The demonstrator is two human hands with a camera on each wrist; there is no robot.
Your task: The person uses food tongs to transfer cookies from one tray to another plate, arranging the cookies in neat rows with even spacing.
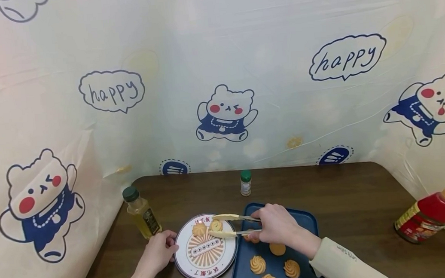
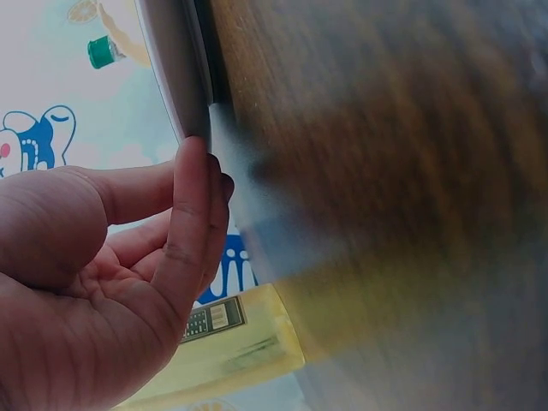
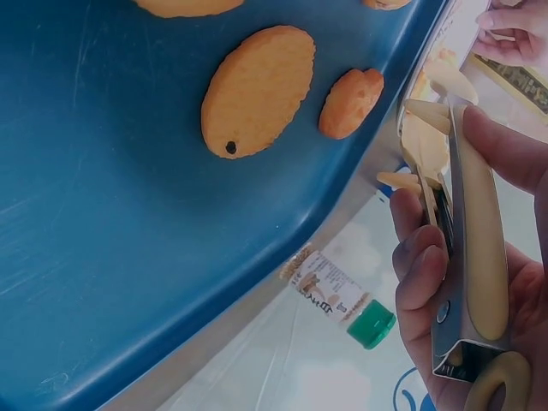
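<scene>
My right hand (image 1: 276, 223) grips a pair of tongs (image 1: 247, 218) with pale yellow tips. The tips reach over a white plate (image 1: 193, 268) with orange-red print, one on either side of a piped cookie (image 1: 216, 225). Beside that, a second cookie (image 1: 199, 229) lies near the plate's far rim. My left hand (image 1: 158, 252) touches the plate's left edge with its fingertips and thumb; in the left wrist view its fingers (image 2: 187, 205) are fairly straight against the rim. Several more cookies (image 1: 258, 265) lie on a blue tray (image 1: 307, 223), partly hidden by my right hand and forearm.
A bottle of yellow oil (image 1: 144, 215) with a dark green cap stands close beyond my left hand. At the back is a small green-capped seasoning jar (image 1: 245, 184). A red squeeze bottle (image 1: 425, 215) stands at the right. A printed sheet (image 1: 216, 49) hangs behind the brown table (image 1: 350, 199).
</scene>
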